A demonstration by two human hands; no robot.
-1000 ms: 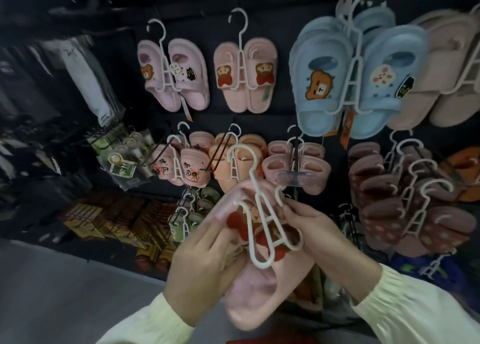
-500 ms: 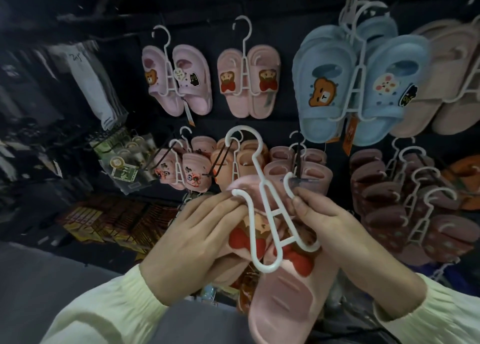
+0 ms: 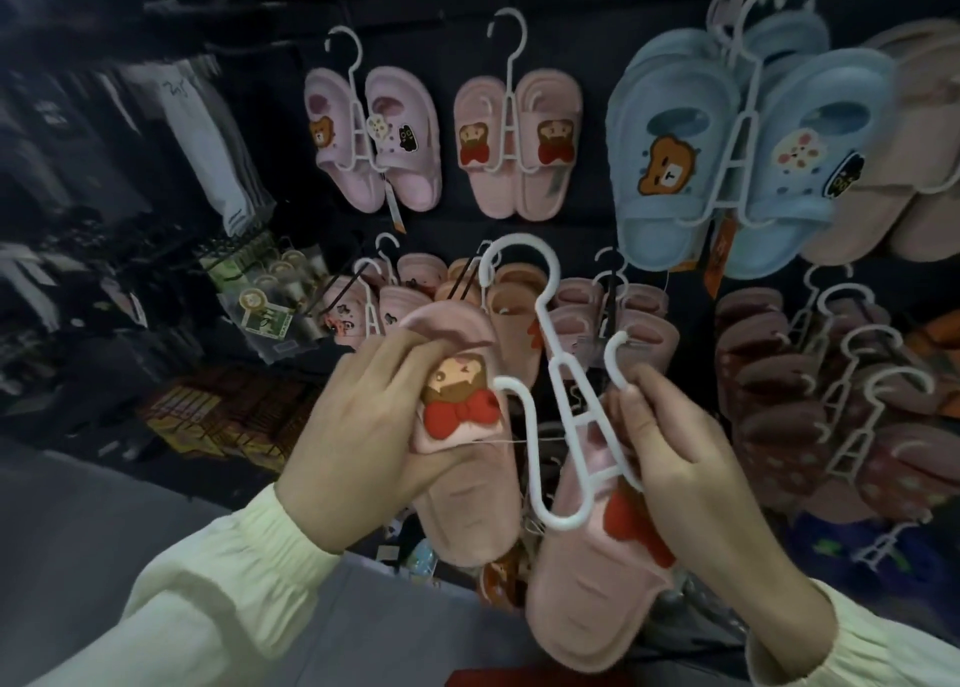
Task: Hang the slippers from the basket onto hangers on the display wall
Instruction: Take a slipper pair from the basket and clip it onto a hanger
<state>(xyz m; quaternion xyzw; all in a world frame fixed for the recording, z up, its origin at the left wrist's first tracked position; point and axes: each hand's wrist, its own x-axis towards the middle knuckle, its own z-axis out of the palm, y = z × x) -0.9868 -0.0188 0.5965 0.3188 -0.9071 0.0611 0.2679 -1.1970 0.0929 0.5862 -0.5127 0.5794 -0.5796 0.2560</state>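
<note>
SLIPPER MEETS HANGER: Your left hand (image 3: 358, 426) grips a pale pink foam slipper with a bear charm and red bow (image 3: 457, 411). Fingers and thumb curl round its strap end, so the strap opening faces the left prong of the white plastic double-prong slipper hanger (image 3: 566, 400). Your right hand (image 3: 680, 468) pinches the hanger's right prong just below its curled tip. That keeps the frame upright, with its top hook aimed at the far dark display wall (image 3: 582, 26).

The matching second pink slipper (image 3: 587, 593) hangs low, near you and to the right, under the hanger's bottom loop. It appears to sit on the right-hand side already, though your hand hides its strap, so that cannot be told for certain. The left prong's tip lies touching or just beside the first slipper's charm and is not yet through the strap (this looks like the step in hand).

On the wall beyond, an identical pink pair on its own white hanger (image 3: 519, 141) shows the aim: one slipper to each prong. A lilac pair (image 3: 374, 135) hangs to its left and a sky-blue pair (image 3: 743, 156) to its right. You would next need to work the strap over the prong, then lift the hook to a free peg. The basket is not in view.
</note>
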